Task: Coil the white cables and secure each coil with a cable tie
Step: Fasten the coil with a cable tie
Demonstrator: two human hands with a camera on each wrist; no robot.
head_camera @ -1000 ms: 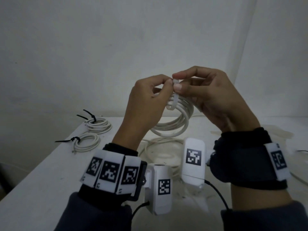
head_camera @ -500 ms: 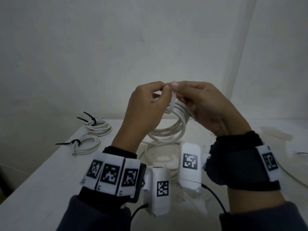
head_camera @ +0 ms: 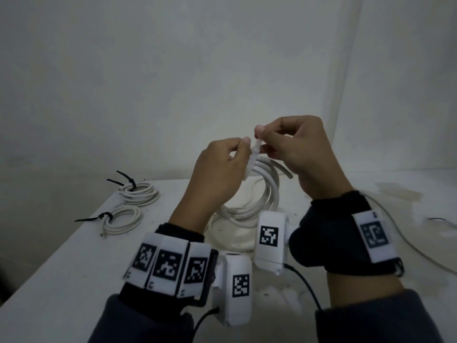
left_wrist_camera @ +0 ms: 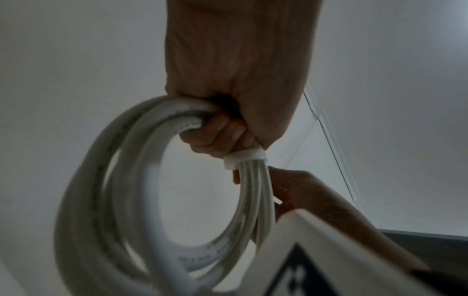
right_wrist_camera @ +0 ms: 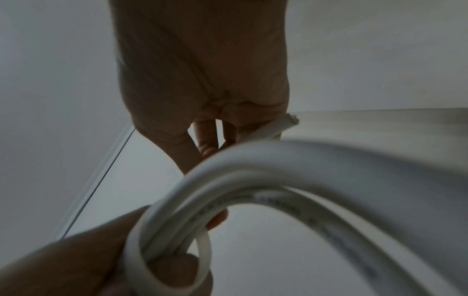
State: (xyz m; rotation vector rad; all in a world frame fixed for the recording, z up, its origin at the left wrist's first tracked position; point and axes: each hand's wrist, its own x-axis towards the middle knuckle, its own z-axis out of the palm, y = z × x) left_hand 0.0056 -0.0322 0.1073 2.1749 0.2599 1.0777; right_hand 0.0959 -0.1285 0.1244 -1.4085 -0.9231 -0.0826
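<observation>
Three white cable coils are showing: two tied coils (head_camera: 138, 194) (head_camera: 122, 220) with black ties are lying on the table (head_camera: 61, 268) at left, and one coil (head_camera: 257, 194) is hanging between both hands. The left hand (head_camera: 217, 174) is gripping its strands; the right hand (head_camera: 296, 149) is pinching the white cable tie (head_camera: 254, 154) looped around them.

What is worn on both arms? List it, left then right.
Left hand: bare, with a black wrist strap carrying white blocks printed with black square codes, a white camera pod with a black cable, and a dark grey sleeve. Right hand: bare, same black strap, coded white blocks, pod and sleeve.
</observation>
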